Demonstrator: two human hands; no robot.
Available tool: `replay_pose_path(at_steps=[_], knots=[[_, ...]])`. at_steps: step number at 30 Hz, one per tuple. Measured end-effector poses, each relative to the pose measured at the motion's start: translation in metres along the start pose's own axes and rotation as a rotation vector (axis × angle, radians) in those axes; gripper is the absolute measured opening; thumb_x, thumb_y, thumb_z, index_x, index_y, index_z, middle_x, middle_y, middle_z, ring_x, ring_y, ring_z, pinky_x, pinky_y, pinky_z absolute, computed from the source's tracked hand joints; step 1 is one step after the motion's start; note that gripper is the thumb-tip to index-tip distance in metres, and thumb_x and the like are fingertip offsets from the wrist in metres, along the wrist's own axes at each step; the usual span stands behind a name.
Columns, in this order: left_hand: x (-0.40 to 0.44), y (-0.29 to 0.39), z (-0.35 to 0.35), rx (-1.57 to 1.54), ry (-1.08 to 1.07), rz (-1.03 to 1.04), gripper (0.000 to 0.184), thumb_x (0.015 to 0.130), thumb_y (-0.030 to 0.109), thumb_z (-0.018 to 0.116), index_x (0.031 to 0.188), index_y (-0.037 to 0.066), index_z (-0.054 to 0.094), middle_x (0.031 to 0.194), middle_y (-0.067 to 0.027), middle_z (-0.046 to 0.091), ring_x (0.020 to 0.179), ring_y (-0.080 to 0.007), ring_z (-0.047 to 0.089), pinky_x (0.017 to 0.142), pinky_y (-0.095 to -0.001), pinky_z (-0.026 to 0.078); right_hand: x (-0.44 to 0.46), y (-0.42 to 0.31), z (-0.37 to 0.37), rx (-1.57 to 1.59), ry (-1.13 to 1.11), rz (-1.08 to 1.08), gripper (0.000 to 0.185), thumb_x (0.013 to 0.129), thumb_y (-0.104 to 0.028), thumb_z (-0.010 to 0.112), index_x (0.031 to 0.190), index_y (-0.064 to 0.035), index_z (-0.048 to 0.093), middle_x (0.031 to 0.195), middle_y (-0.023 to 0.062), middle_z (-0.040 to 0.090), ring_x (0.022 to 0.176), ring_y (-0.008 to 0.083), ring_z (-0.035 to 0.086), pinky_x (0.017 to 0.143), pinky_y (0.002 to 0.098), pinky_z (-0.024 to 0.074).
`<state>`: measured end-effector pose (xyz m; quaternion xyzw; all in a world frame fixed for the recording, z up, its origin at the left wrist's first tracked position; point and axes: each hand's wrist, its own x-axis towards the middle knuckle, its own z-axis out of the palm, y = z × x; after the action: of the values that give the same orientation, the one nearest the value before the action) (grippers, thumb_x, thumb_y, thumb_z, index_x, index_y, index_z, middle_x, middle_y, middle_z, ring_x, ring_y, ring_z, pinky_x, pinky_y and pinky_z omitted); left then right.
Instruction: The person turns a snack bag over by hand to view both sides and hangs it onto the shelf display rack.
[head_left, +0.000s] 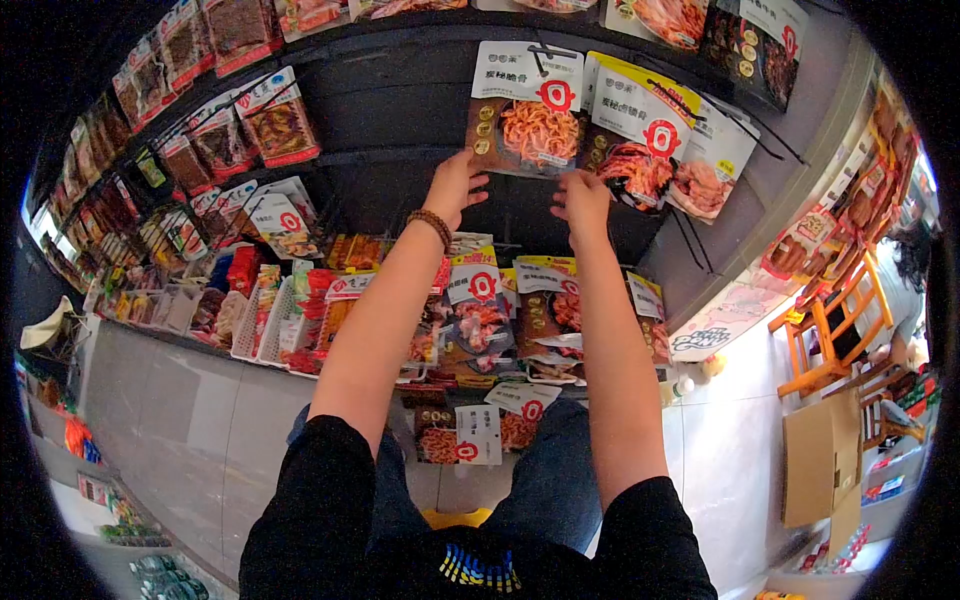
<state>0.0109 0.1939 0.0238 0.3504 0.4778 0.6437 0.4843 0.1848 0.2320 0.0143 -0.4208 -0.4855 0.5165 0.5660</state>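
Note:
Both my arms reach forward to a snack packet with a white top, hanging from a hook on the dark rack. My left hand, with a beaded bracelet on its wrist, has its fingers at the packet's lower left corner. At the lower right corner my right hand pinches the edge with thumb and fingers bent. Just right of it hang more packets with yellow and white tops. Below my hands, similar packets stand on the lower shelf.
Hanging packets fill the rack at the left. White baskets sit low on the shelf. More packets lie between my knees. At the right are a wooden chair, a cardboard box and a person.

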Motion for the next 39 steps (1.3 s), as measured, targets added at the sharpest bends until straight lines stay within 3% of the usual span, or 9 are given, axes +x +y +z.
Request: replay_pose_path(at_steps=[5,10,12,20,25,26,30,36,39], knots=[[0.018,-0.019,0.0,-0.001,0.011,-0.044,0.047,0.082,0.041,0.04,0.118,0.011,0.034,0.113,-0.0102,0.04,0.096,-0.024,0.045,0.071,-0.0365,0.044,0.014,0.022,-0.003,0.055,-0.108,0.123,0.043,0.074,-0.02,0.052,0.112,-0.0024,0.041,0.088,0.0047,0.047,0.075,0.0154,0.048,0.06,0.0312,0.0446],[0.04,-0.028,0.003,-0.128,0.008,-0.094,0.052,0.081,0.045,0.041,0.122,0.014,0.03,0.116,-0.0102,0.037,0.098,-0.0274,0.043,0.074,-0.0391,0.043,0.022,0.025,0.0,-0.052,-0.138,0.177,0.073,0.073,-0.021,0.053,0.132,-0.0088,0.011,0.109,0.0118,0.045,0.089,0.0244,0.049,0.069,0.0334,0.0446],[0.046,-0.03,0.003,-0.124,-0.038,-0.107,0.057,0.084,0.044,0.035,0.129,0.012,0.022,0.129,-0.0148,0.025,0.108,-0.0273,0.037,0.076,-0.0358,0.043,0.027,0.03,-0.001,-0.055,-0.142,0.187,0.074,0.073,-0.02,0.053,0.132,-0.0088,0.01,0.115,0.0132,0.042,0.093,0.0259,0.048,0.07,0.0338,0.0446],[0.055,-0.047,-0.001,-0.049,0.085,-0.144,0.058,0.083,0.04,0.039,0.129,0.009,0.021,0.128,-0.0152,0.025,0.107,-0.0274,0.038,0.074,-0.0348,0.044,0.017,0.048,-0.005,-0.019,-0.062,0.207,0.074,0.075,-0.012,0.052,0.132,-0.008,0.006,0.117,0.0182,0.04,0.097,0.0287,0.048,0.073,0.0362,0.0452],[0.027,-0.054,-0.009,0.074,0.033,-0.105,0.056,0.082,0.035,0.044,0.126,0.007,0.025,0.119,-0.0131,0.035,0.1,-0.0241,0.043,0.071,-0.0332,0.045,-0.001,0.055,-0.015,0.086,-0.086,0.166,0.065,0.077,-0.01,0.049,0.131,-0.0039,0.013,0.111,0.0184,0.044,0.094,0.0279,0.05,0.074,0.0356,0.0454],[0.02,-0.055,-0.012,0.082,0.005,-0.08,0.051,0.081,0.034,0.046,0.121,0.008,0.03,0.116,-0.0117,0.039,0.098,-0.0229,0.046,0.071,-0.0336,0.044,-0.007,0.053,-0.015,0.067,-0.034,0.152,0.052,0.077,-0.01,0.047,0.125,0.0002,0.027,0.107,0.0177,0.048,0.093,0.0268,0.051,0.075,0.0345,0.0448],[-0.023,-0.05,-0.028,0.101,-0.058,-0.048,0.033,0.081,0.025,0.046,0.109,0.008,0.042,0.104,-0.008,0.049,0.09,-0.0178,0.05,0.068,-0.0315,0.043,-0.036,0.049,-0.032,0.146,-0.099,0.06,0.022,0.079,-0.011,0.046,0.097,-0.0001,0.052,0.087,0.0118,0.058,0.078,0.0196,0.057,0.064,0.0282,0.0463],[-0.089,-0.05,-0.07,0.225,-0.194,-0.062,0.021,0.083,0.022,0.044,0.092,0.006,0.054,0.082,-0.0033,0.057,0.075,-0.0112,0.054,0.065,-0.0236,0.043,-0.08,0.039,-0.053,0.148,-0.16,0.124,0.019,0.079,-0.011,0.045,0.089,0.0028,0.053,0.083,0.0153,0.059,0.071,0.0215,0.058,0.065,0.0286,0.0475],[-0.117,-0.056,-0.094,0.282,-0.181,-0.163,0.021,0.083,0.021,0.043,0.093,0.005,0.053,0.082,-0.0038,0.057,0.073,-0.0111,0.055,0.064,-0.0231,0.043,-0.092,0.05,-0.066,0.135,-0.115,0.139,0.018,0.078,-0.01,0.045,0.087,0.0034,0.052,0.078,0.0142,0.058,0.066,0.0214,0.058,0.061,0.0292,0.0484]])
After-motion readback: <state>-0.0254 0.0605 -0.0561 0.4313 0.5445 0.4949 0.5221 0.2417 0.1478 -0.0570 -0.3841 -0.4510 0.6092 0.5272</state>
